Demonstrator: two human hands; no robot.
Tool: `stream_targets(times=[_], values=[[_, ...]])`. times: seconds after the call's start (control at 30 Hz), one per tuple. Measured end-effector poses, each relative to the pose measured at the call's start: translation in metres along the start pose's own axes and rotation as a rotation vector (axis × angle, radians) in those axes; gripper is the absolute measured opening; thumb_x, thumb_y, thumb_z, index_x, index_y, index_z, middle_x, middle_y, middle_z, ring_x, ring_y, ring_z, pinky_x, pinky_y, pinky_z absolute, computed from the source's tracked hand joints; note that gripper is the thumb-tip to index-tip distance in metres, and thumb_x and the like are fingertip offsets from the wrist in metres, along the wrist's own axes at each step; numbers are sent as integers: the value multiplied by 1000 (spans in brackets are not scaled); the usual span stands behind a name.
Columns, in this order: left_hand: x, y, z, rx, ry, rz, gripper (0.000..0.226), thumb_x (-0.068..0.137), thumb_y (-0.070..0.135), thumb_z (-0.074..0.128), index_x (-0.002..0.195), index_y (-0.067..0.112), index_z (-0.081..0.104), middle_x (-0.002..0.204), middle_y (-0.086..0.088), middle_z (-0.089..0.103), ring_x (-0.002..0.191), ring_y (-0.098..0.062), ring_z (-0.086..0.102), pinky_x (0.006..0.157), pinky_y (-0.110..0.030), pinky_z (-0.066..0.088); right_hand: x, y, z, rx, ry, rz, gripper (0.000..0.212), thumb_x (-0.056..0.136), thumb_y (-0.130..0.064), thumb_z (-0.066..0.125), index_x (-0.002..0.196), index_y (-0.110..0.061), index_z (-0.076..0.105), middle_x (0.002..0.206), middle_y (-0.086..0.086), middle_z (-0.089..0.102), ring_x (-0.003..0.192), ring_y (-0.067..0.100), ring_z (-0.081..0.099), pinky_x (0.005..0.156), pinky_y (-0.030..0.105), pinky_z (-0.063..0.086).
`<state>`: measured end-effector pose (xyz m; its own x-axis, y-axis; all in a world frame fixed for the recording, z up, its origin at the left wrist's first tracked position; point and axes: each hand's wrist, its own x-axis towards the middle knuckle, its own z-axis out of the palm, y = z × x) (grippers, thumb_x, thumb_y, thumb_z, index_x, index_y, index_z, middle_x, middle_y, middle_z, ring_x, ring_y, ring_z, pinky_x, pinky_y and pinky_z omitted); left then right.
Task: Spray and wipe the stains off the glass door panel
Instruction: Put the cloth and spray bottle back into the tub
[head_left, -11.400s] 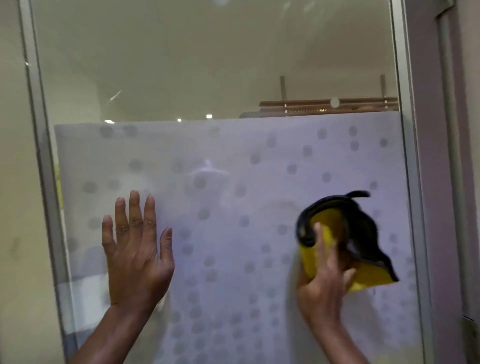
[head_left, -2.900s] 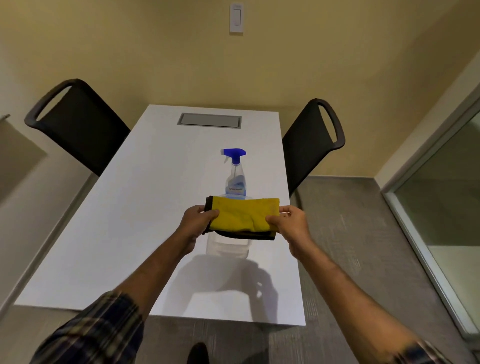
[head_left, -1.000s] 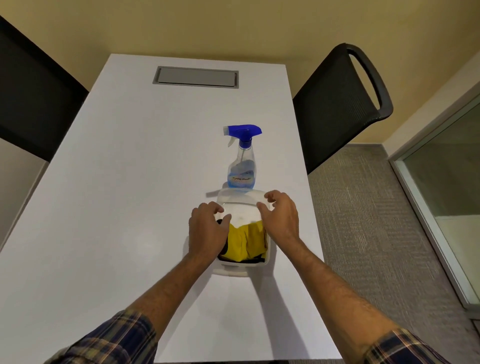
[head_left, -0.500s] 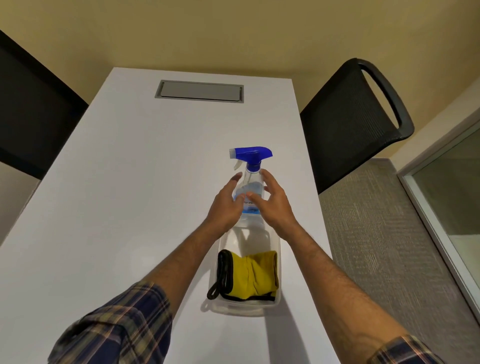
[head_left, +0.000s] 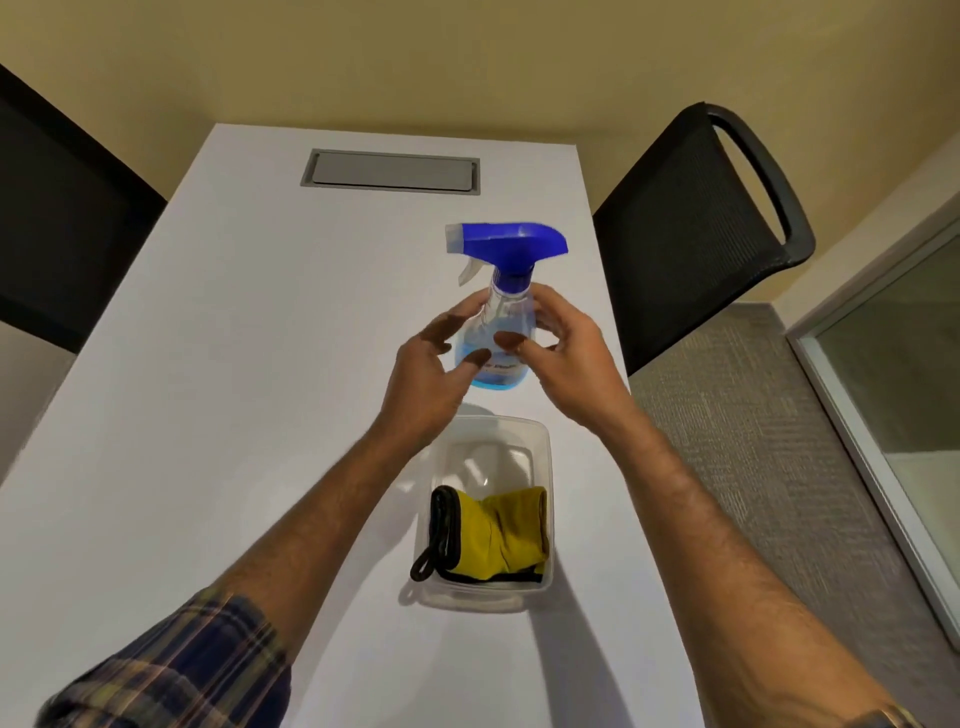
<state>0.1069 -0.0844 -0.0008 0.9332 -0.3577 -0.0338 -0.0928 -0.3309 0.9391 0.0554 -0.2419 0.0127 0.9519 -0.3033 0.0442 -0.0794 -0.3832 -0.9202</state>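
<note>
A clear spray bottle (head_left: 501, 312) with a blue trigger head and a little blue liquid is held upright just above the white table (head_left: 249, 364). My left hand (head_left: 431, 374) cups its left side and my right hand (head_left: 566, 358) its right side, fingers and thumbs on the body. Below my hands, a clear plastic container (head_left: 540, 441) holds the folded yellow cloth (head_left: 498, 535) with black trim. A strip of the glass panel (head_left: 904, 374) shows at the right edge.
A black mesh chair (head_left: 696, 223) stands at the table's right side and another dark chair (head_left: 57, 208) at the left. A grey cable hatch (head_left: 389, 171) lies in the far tabletop. Grey carpet (head_left: 753, 467) runs between table and glass.
The wiping at the glass has ended and the view now faces the table. The cloth went into the container, both hands moved up to the spray bottle, and the bottle has risen off the table.
</note>
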Motion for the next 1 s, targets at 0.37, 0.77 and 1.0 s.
stream_targets(times=[0.37,0.77,1.0], values=[[-50,-16,-2,-49,-40,38,59,90,15,79,142,34,57,138,4,68,115,-15,67,84,-20,59,-51,6,-5,13,-89,65,54,94,-24,71,144,-26,51,138,-5,64,118,3,58,70,3,49],[-52,-69,25,1,-114,-104,58,93,17,76,147,24,57,144,1,65,102,-17,71,72,-11,57,-69,59,26,30,-77,212,52,95,-22,72,143,-23,52,143,1,62,128,16,57,79,7,43],[-52,-75,37,30,-95,-140,57,96,18,72,149,21,54,149,-2,62,117,-28,71,100,-45,59,-68,72,31,49,-71,242,52,95,-21,71,144,-21,52,145,2,60,132,21,57,91,19,45]])
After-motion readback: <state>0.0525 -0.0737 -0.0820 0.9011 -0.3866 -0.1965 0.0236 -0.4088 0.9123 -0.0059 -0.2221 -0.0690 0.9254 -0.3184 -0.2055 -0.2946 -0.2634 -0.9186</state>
